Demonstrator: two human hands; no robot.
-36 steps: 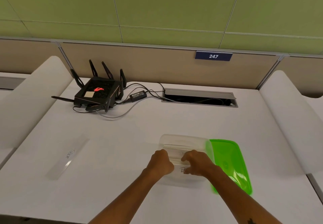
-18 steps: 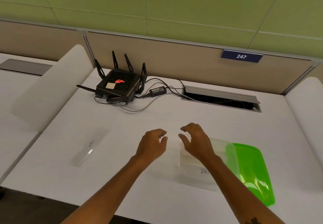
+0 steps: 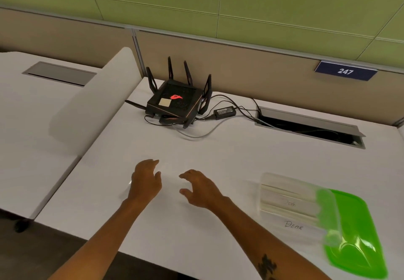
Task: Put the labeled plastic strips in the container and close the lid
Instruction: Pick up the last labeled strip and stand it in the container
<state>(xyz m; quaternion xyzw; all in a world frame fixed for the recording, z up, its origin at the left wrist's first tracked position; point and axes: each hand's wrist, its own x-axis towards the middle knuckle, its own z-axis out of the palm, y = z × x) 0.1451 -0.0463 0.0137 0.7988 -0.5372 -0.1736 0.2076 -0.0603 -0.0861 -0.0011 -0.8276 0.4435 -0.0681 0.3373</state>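
Both hands, left (image 3: 145,181) and right (image 3: 200,189), have left the clear plastic container (image 3: 290,201) at lower right holding labeled strips, grips open and empty, likely reaching for another strip on the white worktop (image 3: 218,148).

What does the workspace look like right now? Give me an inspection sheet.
Surface: white desk, flat, with a cable hatch open at the back.
Job's things: clear container holding labeled plastic strips; one strip reads "DEAR". Green lid is off, lying beside the container on its right. A further strip under the left hand is too faint to confirm.
Clutter: black router with antennas; power adapter.
Grips: left hand and right hand both open, empty, over the desk left of the container.
Cables: several run from router and adapter into the hatch.
Surroundings: white side dividers, beige partition, sign "247", green wall.
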